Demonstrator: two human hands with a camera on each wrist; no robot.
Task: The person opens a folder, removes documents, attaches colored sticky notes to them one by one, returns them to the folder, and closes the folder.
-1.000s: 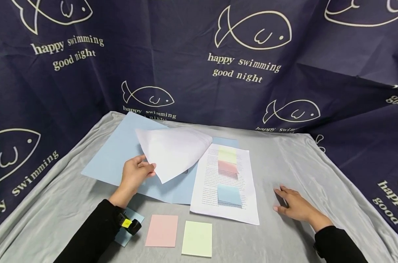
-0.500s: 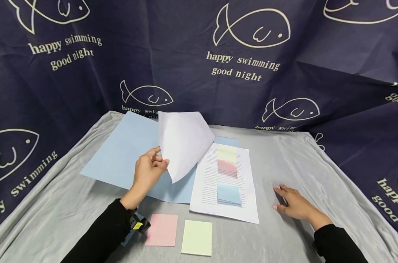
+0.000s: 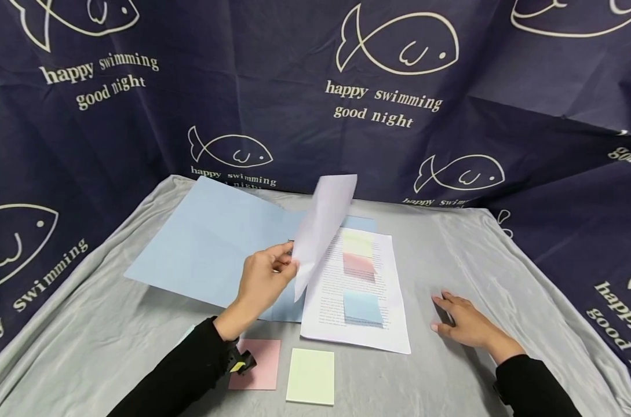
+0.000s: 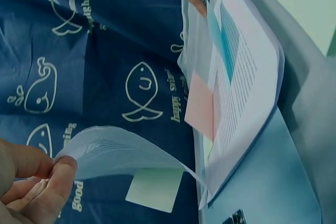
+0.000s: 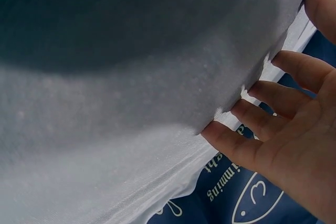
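My left hand (image 3: 267,278) pinches the left edge of a lifted white sheet (image 3: 325,217), which stands curved above the page stack. In the left wrist view that sheet (image 4: 115,150) shows print on its underside and a pale green sticky note (image 4: 155,188) attached to it. Under it lies a printed page (image 3: 325,307) bearing a yellow-green note (image 3: 358,244), a pink note (image 3: 359,266) and a blue note (image 3: 362,307), one below another. The pages rest on an opened light blue folder (image 3: 200,231). My right hand (image 3: 469,324) rests on the cloth right of the pages, fingers spread and holding nothing.
At the front lie a pink sticky-note pad (image 3: 265,365) and a pale green pad (image 3: 310,376), the pink one partly behind my left wrist. A metal clip (image 4: 236,217) shows on the folder. Grey cloth (image 3: 398,382) covers the table; a dark blue fish-print curtain (image 3: 294,87) hangs behind.
My left hand has moved right with the sheet, swinging it up from over the folder's left side to nearly upright near the stack's left edge. My right hand has stayed put.
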